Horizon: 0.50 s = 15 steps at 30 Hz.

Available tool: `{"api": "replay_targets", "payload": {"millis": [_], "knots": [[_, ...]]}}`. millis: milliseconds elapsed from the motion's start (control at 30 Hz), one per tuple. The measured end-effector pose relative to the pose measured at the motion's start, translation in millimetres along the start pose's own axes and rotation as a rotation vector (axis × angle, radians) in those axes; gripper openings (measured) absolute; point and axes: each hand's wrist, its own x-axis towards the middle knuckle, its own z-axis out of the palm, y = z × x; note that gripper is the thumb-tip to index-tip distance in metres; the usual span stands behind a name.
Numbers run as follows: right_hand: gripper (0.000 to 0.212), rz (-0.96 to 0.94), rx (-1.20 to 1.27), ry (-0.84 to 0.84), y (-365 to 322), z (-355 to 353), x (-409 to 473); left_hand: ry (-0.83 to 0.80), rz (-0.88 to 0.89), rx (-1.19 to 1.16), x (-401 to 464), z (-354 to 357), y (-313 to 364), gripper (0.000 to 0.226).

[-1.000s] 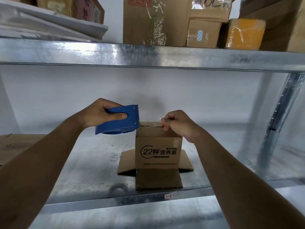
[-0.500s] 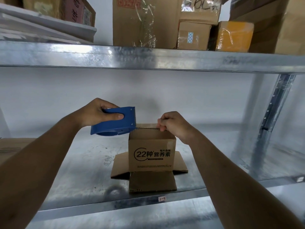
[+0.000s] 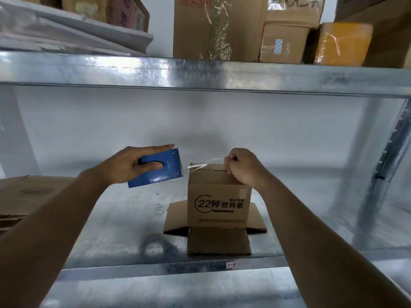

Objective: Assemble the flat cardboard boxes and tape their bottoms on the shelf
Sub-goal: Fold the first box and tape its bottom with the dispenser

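A small brown cardboard box (image 3: pixel 219 202) printed with "22" stands upside down on the metal shelf (image 3: pixel 124 221), its lower flaps spread flat on the shelf. My left hand (image 3: pixel 131 165) grips a blue tape dispenser (image 3: pixel 159 172) just left of the box top. A strip of clear tape (image 3: pixel 204 164) runs from the dispenser's teeth to my right hand (image 3: pixel 242 167), which pinches the tape end at the box's top right edge.
Flat cardboard sheets (image 3: pixel 24 194) lie on the shelf at the far left. The upper shelf beam (image 3: pixel 200 74) carries several cardboard boxes (image 3: pixel 218 27). A metal upright (image 3: pixel 387 165) stands at the right. A label sticks on the shelf's front lip (image 3: pixel 231 265).
The dispenser has pulled a little left and away from the box top, so a short span of clear tape now shows between it and my right hand. The view shifted slightly.
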Motion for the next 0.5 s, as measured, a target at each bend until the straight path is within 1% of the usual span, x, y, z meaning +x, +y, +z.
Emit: {"api": "replay_targets", "payload": {"millis": [133, 333, 400, 500], "knots": [[0.03, 0.004, 0.002, 0.002, -1.2, 0.2, -1.8, -0.005, 0.006, 0.013, -2.7, -2.1, 4.9, 0.056], [0.036, 0.002, 0.064, -0.02, -4.4, -4.7, -4.8, 0.009, 0.006, -0.098, -7.2, -11.8, 1.1, 0.058], [0.035, 0.02, 0.098, -0.014, -2.5, -8.3, -4.8, 0.009, -0.004, -0.105, -10.8, -16.8, -4.8, 0.058], [0.032, 0.036, 0.124, 0.012, 4.1, -14.5, -5.6, 0.054, -0.032, -0.136, -22.3, -25.4, -16.4, 0.056]]}}
